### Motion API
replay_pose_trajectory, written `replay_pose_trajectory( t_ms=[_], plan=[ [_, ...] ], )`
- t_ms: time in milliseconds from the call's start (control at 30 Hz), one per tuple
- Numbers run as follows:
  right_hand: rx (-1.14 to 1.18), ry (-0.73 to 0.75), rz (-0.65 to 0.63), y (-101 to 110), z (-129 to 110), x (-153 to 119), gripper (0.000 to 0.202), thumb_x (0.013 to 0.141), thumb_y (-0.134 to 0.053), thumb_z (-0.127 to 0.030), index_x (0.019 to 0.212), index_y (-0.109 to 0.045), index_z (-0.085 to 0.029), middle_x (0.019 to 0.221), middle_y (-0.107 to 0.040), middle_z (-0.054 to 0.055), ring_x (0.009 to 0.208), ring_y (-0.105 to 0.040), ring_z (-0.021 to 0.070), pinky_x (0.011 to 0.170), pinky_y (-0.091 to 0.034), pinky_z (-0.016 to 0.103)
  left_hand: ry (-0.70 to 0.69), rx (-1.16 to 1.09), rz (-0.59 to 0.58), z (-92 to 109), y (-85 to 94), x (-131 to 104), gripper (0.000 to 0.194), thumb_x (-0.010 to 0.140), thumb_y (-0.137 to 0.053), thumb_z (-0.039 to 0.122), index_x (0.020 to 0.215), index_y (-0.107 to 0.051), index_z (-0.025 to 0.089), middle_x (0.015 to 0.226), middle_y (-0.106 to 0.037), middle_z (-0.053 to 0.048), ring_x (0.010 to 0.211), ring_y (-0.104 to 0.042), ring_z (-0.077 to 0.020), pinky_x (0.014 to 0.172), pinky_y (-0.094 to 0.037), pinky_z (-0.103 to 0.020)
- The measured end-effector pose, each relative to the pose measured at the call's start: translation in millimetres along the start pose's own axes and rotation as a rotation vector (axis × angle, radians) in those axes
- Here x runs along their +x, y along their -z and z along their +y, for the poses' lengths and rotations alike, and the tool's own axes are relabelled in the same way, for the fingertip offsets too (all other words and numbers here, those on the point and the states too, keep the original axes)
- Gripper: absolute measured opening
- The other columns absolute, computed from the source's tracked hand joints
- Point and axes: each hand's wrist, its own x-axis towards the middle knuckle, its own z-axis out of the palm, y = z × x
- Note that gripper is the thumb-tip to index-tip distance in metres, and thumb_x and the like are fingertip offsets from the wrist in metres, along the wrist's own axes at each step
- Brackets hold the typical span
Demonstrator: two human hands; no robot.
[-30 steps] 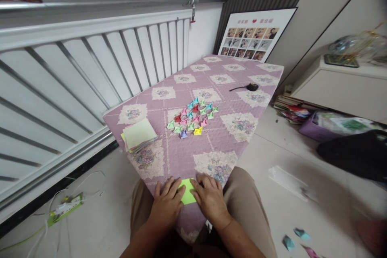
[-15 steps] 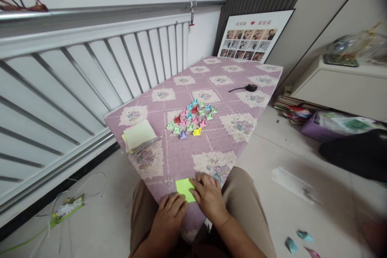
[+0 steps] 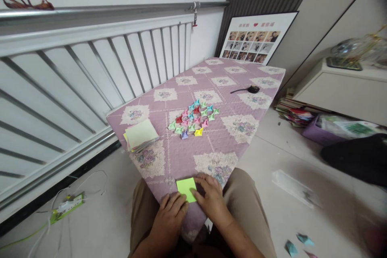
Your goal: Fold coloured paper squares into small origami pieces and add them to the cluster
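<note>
Touching one green sheet (image 3: 185,187) | two hands (image 3: 169,216) | one paper stack (image 3: 141,134)

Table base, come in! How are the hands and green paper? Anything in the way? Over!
Left hand at near left corner of green paper, right hand at its right edge. Paper lies on tablecloth. Only fingers over it; folded shapes farther back.

Lime paper (image 3: 185,187) partly hidden at its edges by both hands (image 3: 211,200)
</note>
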Motion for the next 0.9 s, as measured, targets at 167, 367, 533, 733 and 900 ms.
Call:
replay_pose_trajectory(
  t_ms=[167,367,533,733,900],
  plan=[
    [0.064,-0.016,-0.038,1.3,1.6,0.2,0.019,0.078,-0.062,-0.023,0.097,-0.066,-0.025,0.105,-0.067,0.005,0.102,-0.058,0.0241,0.088,-0.042,0.039,0.003,-0.015,-0.029,-1.0,1.3,0.2,0.035,0.091,-0.048,0.015,0.124,-0.055,0.023,0.13,-0.059,-0.004,0.123,-0.046,-0.0202,0.108,-0.027,-0.037],
    [-0.022,0.02,-0.015,2.2,-1.5,-4.5,0.028,0.079,-0.06,-0.02,0.105,-0.065,-0.026,0.106,-0.067,0.005,0.1,-0.058,0.0239,0.087,-0.041,0.038,0.006,-0.035,-0.047,0.1,2.6,1.1,0.035,0.091,-0.046,0.014,0.123,-0.056,0.023,0.13,-0.059,-0.004,0.122,-0.047,-0.0214,0.107,-0.029,-0.039],
    [0.006,-0.007,-0.016,1.9,-3.2,-7.3,0.026,0.081,-0.057,-0.021,0.105,-0.065,-0.027,0.102,-0.068,0.004,0.098,-0.059,0.0241,0.087,-0.039,0.041,0.017,-0.036,-0.029,0.4,1.1,0.6,0.034,0.092,-0.045,0.015,0.123,-0.056,0.023,0.13,-0.059,-0.004,0.122,-0.047,-0.0218,0.107,-0.028,-0.04],
    [0.144,-0.062,-0.064,0.7,-4.5,-4.7,0.022,0.079,-0.055,-0.018,0.098,-0.065,-0.024,0.092,-0.069,0.004,0.091,-0.061,0.0236,0.082,-0.043,0.039,0.024,-0.031,-0.013,0.9,-1.1,-0.2,0.033,0.092,-0.045,0.015,0.122,-0.056,0.024,0.129,-0.06,-0.002,0.121,-0.048,-0.0216,0.107,-0.028,-0.04],
    [0.307,-0.065,-0.062,1.7,-5.1,-0.8,0.01,0.077,-0.052,-0.017,0.084,-0.059,-0.022,0.079,-0.065,0.002,0.077,-0.061,0.019,0.072,-0.047,0.03,0.023,-0.038,0.01,0.2,-1.0,-0.9,0.034,0.091,-0.046,0.014,0.121,-0.057,0.023,0.128,-0.061,-0.003,0.121,-0.049,-0.0216,0.108,-0.028,-0.04]
  ],
)
